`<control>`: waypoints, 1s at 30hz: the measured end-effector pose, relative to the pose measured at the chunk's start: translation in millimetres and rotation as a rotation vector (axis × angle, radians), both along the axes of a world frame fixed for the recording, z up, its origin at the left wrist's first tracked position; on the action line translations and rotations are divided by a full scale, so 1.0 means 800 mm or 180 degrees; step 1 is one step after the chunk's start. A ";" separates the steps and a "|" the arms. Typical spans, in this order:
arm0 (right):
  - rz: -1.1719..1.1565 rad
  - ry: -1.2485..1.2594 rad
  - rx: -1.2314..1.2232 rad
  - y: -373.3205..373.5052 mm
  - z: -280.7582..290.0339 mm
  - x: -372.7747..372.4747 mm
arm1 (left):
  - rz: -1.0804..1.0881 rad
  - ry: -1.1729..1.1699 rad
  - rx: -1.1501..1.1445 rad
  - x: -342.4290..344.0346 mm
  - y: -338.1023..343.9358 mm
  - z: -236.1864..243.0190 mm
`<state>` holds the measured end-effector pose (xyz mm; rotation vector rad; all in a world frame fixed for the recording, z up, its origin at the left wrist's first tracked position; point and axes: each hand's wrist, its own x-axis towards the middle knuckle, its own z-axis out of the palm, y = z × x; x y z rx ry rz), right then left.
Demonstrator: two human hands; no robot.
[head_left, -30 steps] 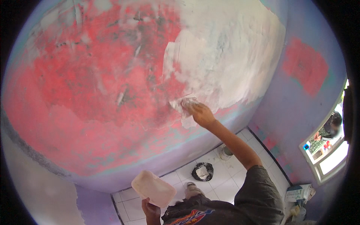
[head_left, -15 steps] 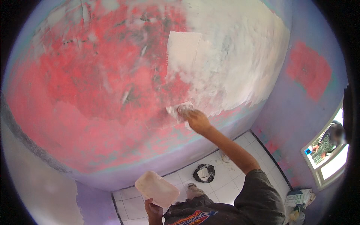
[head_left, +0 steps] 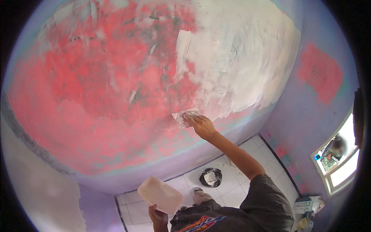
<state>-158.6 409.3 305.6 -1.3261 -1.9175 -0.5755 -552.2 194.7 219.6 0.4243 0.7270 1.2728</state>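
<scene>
My right hand (head_left: pixel 199 124) reaches out to the wall, its fingers closed on a flat, putty-smeared spreader (head_left: pixel 180 117). The spreader lies against the wall's lower part, where red paint meets pale putty. White putty also coats my fingers. Low in the view, my left hand (head_left: pixel 157 215) grips the near edge of a pale plastic board (head_left: pixel 160 194) with rounded corners. The board is held out from my body, and my fingers are partly hidden beneath it. Over the wall's right half spreads white putty (head_left: pixel 239 58); the left half shows worn red paint (head_left: pixel 81 77) with dark blotches.
A black bag (head_left: pixel 211 178) with white powder or putty inside stands on the white tiled floor (head_left: pixel 228 187). Printed sacks (head_left: pixel 304 206) lie by the right wall. Beyond the window (head_left: pixel 335 160) at the right is a person (head_left: pixel 337 149).
The spreader and my right hand have stayed near the same spot, with the fingers flatter now. The pale patch higher up looks narrower. Outside the window the person has shifted slightly.
</scene>
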 end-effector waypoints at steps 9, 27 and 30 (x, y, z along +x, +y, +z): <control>-0.0752 0.0479 0.1579 0.029 0.340 0.041 | 0.0083 -0.0086 -0.0002 -0.011 -0.013 0.007; -0.0750 -0.0227 0.1193 0.083 0.269 0.036 | 0.0080 -0.0109 0.0071 -0.022 -0.001 0.012; -0.0458 -0.0402 0.0412 0.061 0.073 0.008 | -0.0053 -0.0151 0.0118 0.000 0.001 0.030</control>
